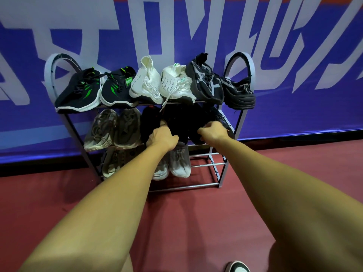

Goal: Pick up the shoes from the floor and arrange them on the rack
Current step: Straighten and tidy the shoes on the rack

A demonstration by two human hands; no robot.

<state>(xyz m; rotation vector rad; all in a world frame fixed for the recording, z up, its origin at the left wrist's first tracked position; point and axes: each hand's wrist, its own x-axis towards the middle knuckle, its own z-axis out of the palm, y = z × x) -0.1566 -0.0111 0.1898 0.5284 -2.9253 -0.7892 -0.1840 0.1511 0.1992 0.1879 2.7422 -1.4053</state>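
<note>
A grey metal three-tier shoe rack (pixel 221 173) with looped side frames is standing on the red floor (pixel 196 222) against a blue banner with large pale lettering (pixel 196 36). Both bare arms are reaching forward to the middle tier. The left hand (pixel 162 138) is curling its fingers and thumb round the near end of a centre black shoe (pixel 176 124). The right hand (pixel 213 131) is gripping, with bent fingers, a right-hand black shoe (pixel 197 139) lying just beside it. Both shoes are resting on the middle tier with their toes towards the camera, though the dark fabric is hiding exactly where the fingertips are touching. A third black shoe with a reddish opening (pixel 150 118) is sitting just left of the left hand, and a pair of beige mesh sneakers (pixel 114 130) is filling the left end of that tier. On the top tier, a pair of black sneakers with green stripes (pixel 94 91), a pair of white knit sneakers (pixel 161 83) and a pair of black-and-grey knit sneakers (pixel 216 85) are lining up side by side. On the bottom tier, a beige sneaker (pixel 112 163) and grey-white sneakers (pixel 179 163) are lying partly behind the left forearm. A black-and-white shoe toe (pixel 238 266) is showing at the lower edge.
</note>
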